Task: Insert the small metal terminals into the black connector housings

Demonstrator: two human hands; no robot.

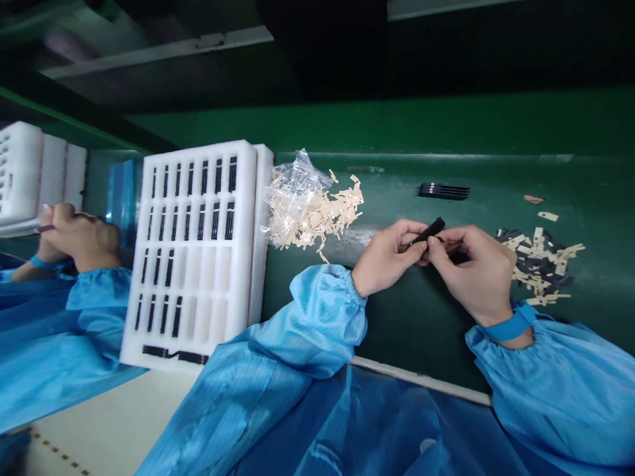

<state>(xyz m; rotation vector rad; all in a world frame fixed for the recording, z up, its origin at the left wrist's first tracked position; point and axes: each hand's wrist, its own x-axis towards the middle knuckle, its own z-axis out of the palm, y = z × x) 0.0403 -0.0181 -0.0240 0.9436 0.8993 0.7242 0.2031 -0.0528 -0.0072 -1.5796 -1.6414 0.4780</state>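
Observation:
Over the green bench, my left hand [391,254] is closed around a slim black bar-shaped part [430,230], which tilts up to the right. My right hand [469,264] pinches at the near side of that bar, thumb and fingertips together; whatever small piece lies between them is hidden. Behind my hands, several similar black bars [444,191] lie side by side. To the right of my right hand is a loose heap of small cream and black pieces [540,264].
A white foam tray [208,264] with slots holding black parts stands at left. Beside it, a clear plastic bag [300,182] rests on a pile of cream pieces [317,218]. A co-worker's hands [84,235] and more white foam trays [49,172] are at far left.

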